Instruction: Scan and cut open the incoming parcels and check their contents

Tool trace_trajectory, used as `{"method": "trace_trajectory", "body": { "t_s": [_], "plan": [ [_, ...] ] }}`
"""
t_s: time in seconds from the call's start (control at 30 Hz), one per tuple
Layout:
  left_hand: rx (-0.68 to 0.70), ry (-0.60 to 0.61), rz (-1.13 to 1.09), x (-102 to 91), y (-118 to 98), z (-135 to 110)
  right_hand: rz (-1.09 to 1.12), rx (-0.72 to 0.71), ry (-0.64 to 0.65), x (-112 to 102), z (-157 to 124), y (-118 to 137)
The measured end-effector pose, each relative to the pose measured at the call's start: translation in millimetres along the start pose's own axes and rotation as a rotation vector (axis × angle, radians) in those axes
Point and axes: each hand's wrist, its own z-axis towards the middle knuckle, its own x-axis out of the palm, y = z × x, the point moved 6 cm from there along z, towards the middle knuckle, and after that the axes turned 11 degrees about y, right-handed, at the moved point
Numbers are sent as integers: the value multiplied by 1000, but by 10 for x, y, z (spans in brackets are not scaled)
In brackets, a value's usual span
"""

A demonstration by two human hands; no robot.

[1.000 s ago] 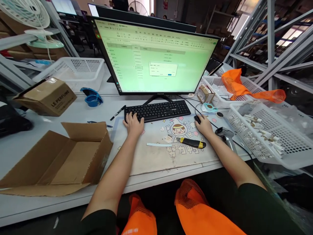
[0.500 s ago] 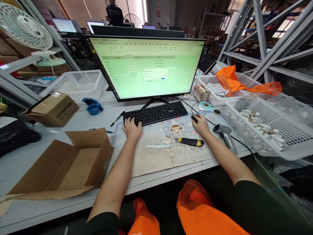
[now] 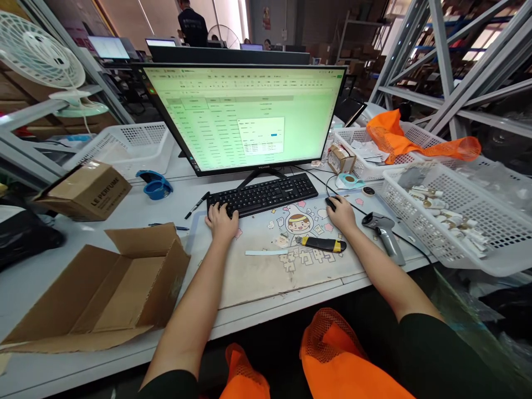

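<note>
At centre frame the left hand point(image 3: 222, 220) is laid flat, fingers spread, on the left end of the keyboard point(image 3: 262, 194), gripping nothing. Right of centre the right hand point(image 3: 341, 213) is cupped over the mouse point(image 3: 331, 203), which lies on the desk mat point(image 3: 286, 252) just right of the keyboard. On the monitor point(image 3: 245, 116), upper centre, a green spreadsheet is shown with a small dialog open over it; its text is too small to read. The computer entry is judged to be mid-way: the dialog is up and not yet closed. At lower left an open box point(image 3: 103, 288) lies empty on its side, so packing appears not yet begun. A knife point(image 3: 322, 244) and a scanner point(image 3: 384, 227) lie untouched near the right hand, and a basket point(image 3: 453, 221) of small items stands at the right edge.
</note>
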Motion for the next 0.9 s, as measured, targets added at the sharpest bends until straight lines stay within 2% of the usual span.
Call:
{"method": "trace_trajectory", "body": {
  "t_s": [0.37,0.9],
  "plan": [
    [-30,14,38,37,21,17,30,-34,-9,23,9,-14],
    [-14,5,11,-27,-24,5,5,-17,-46,32,16,-11]
  ]
}}
